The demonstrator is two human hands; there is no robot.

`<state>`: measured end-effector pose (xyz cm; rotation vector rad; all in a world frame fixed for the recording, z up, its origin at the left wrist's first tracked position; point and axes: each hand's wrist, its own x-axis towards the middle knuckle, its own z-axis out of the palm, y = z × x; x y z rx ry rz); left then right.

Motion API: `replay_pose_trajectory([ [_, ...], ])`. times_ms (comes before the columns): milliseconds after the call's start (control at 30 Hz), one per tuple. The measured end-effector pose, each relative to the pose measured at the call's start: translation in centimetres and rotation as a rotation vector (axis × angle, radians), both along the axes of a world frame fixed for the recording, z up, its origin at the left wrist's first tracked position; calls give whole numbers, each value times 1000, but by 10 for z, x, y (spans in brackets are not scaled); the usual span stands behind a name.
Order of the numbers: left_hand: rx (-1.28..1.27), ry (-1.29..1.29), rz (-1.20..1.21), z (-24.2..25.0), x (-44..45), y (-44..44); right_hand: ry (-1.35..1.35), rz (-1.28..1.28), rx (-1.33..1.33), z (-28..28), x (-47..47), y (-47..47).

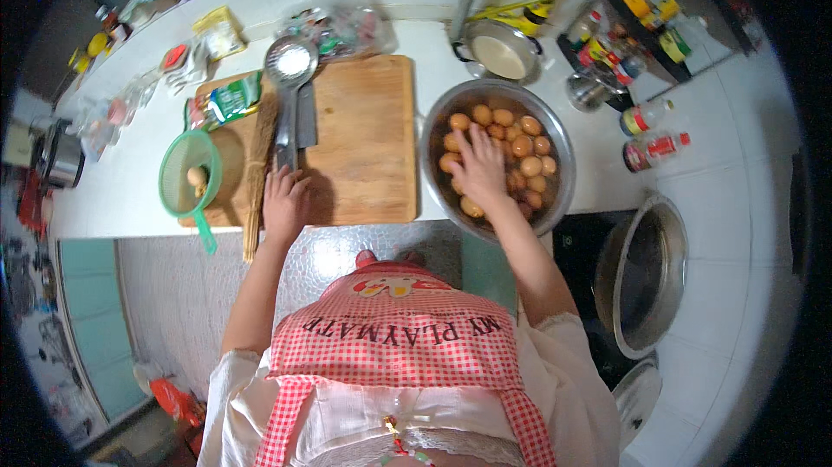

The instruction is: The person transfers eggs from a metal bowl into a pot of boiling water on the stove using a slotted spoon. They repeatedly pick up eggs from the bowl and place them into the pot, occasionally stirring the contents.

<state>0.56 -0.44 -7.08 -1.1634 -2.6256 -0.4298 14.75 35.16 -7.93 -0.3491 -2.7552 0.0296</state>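
Note:
My right hand reaches into a large stainless steel basin, its fingers spread over brown eggs that sit in liquid. My left hand rests palm down at the front of a wooden cutting board. Its fingertips lie by the lower end of a long metal skimmer ladle and next to a straw whisk brush. A dark flat blade lies partly under the ladle. Left of the brush, a green plastic strainer holds a brown egg and something small and dark.
A green packet lies on the board's back left. Behind the basin stands a small pot with pale contents. Bottles line the right side. A large metal pot stands on the black stove, near a lid.

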Motion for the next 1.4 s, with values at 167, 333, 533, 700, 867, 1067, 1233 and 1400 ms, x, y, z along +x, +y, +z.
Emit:
replay_pose_trajectory([
  [167, 154, -132, -60, 22, 34, 3, -215, -138, -413, -11, -31, -9],
  [333, 232, -267, 25, 19, 68, -14, -427, 172, -158, -3, 8, 7],
  [533, 297, -344, -5, 9, 75, -22, -238, -134, -79, -16, 0, 12],
  [700, 357, -400, -53, 19, 75, -5, -317, 67, -148, -15, 7, -4],
  [867, 431, -497, 72, 23, 86, -10, -373, 88, -48, 14, 42, 18],
  [1067, 434, -542, 106, 15, 99, -21, -163, 26, -188, 14, -8, 24],
  [1233, 500, -585, 123, 16, 105, -19, -467, -170, -109, 1, -56, 0],
  [1400, 500, -552, 139, 20, 109, -22, -667, -315, -208, -4, -81, 10],
])
